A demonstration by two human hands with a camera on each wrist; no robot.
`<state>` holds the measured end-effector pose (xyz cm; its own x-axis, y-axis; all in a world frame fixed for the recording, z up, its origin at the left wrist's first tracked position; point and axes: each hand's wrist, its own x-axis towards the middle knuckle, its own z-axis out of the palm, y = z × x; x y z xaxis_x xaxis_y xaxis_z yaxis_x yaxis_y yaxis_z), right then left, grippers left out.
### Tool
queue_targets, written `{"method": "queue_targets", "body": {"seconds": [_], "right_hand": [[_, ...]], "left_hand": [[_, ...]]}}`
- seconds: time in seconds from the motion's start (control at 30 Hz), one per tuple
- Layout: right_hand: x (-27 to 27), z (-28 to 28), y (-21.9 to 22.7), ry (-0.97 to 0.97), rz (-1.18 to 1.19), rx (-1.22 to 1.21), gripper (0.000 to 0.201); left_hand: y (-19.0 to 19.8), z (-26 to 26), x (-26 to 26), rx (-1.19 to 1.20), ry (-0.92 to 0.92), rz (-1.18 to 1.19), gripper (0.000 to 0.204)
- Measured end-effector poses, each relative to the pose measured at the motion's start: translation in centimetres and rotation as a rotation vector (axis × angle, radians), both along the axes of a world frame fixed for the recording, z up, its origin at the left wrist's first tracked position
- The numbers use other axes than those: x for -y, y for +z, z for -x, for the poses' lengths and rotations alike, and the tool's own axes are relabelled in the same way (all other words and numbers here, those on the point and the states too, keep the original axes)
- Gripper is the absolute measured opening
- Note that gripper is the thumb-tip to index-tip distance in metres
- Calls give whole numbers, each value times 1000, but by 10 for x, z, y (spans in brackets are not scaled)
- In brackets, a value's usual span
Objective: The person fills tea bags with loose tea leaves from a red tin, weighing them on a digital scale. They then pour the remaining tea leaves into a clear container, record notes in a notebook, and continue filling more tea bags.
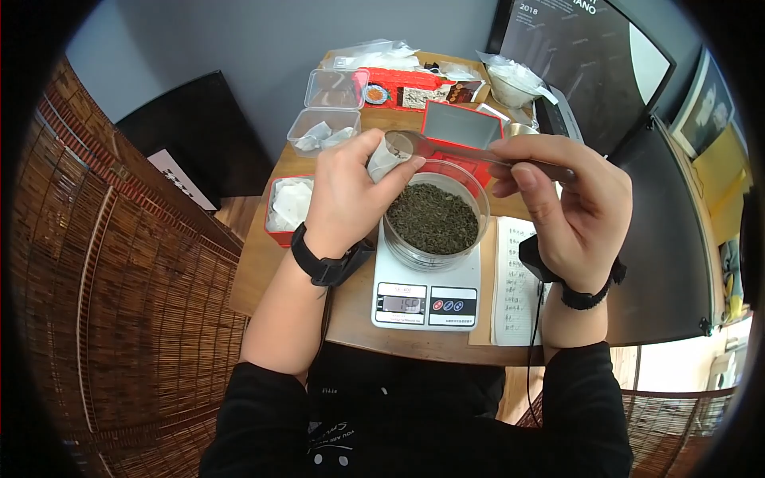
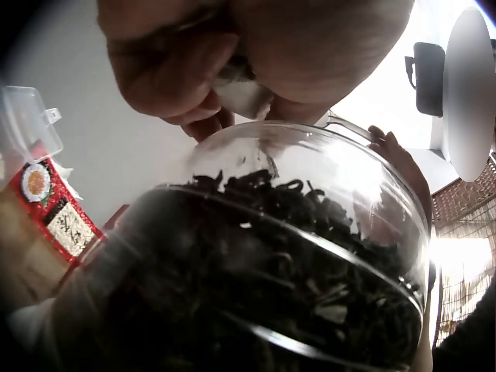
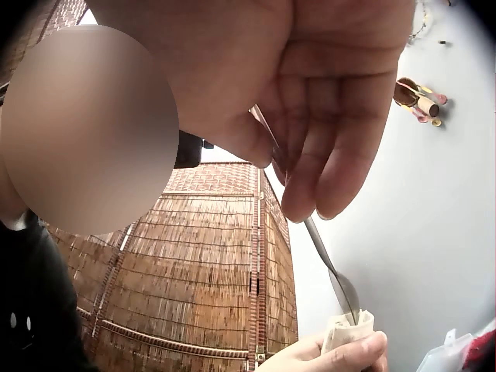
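Note:
My left hand (image 1: 344,191) grips a small white pouch (image 3: 346,333), its open mouth facing up. Between thumb and fingers, my right hand (image 1: 580,203) pinches the handle of a metal spoon (image 3: 324,249). The spoon's bowl dips at the pouch's mouth, in the right wrist view. Below both hands, a round clear jar (image 1: 426,259) holds dark dried leaves (image 1: 434,219) that look like tea. It stands on a white kitchen scale (image 1: 426,323) with a lit digital display. In the left wrist view, the left fingers are just above the jar's rim.
Left of the scale is a red box (image 1: 279,237) of white pouches; behind it, a clear lidded box (image 1: 296,125) holds more. An open red tin (image 1: 478,111) stands behind the jar. A handwritten notebook (image 1: 518,307) lies right of the scale, a bagged bowl (image 1: 510,94) at the back.

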<state>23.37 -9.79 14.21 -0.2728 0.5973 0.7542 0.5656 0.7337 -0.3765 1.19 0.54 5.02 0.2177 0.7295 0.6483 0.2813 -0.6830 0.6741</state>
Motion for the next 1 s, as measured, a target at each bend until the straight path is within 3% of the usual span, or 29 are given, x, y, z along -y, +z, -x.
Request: {"method": "queue_targets", "body": {"seconds": [0.13, 0.27, 0.4, 0.5, 0.6, 0.67, 0.73, 0.8, 0.9, 1.0], "right_hand": [[7, -1, 2, -24, 31, -121, 21], [0, -1, 3, 69, 24, -52, 20], [-1, -3, 4, 17, 23, 57, 18], [7, -5, 6, -38, 22, -155, 21], [6, -11, 6, 26, 20, -183, 22], [0, -15, 5, 54, 4, -118, 20], [-2, -10, 7, 36, 73, 94, 19], [0, -8, 9, 1, 93, 112, 19], [-2, -14, 4, 12, 64, -255, 16], [0, -22, 6, -48, 90, -245, 17]], "left_hand": [[-4, 3, -4, -95, 40, 20, 25], [-6, -1, -5, 20, -74, -76, 26], [0, 0, 0, -39, -46, -6, 25], [0, 2, 0, -86, 4, -10, 24], [-4, 0, -3, -72, -2, -25, 25], [-8, 0, -6, -64, 6, -51, 28], [-6, 0, -4, -64, -1, -55, 29], [-4, -2, -3, -63, -14, -60, 30], [-6, -1, -4, -34, 51, -82, 30], [-9, 0, -8, -1, 76, -80, 29]]}}
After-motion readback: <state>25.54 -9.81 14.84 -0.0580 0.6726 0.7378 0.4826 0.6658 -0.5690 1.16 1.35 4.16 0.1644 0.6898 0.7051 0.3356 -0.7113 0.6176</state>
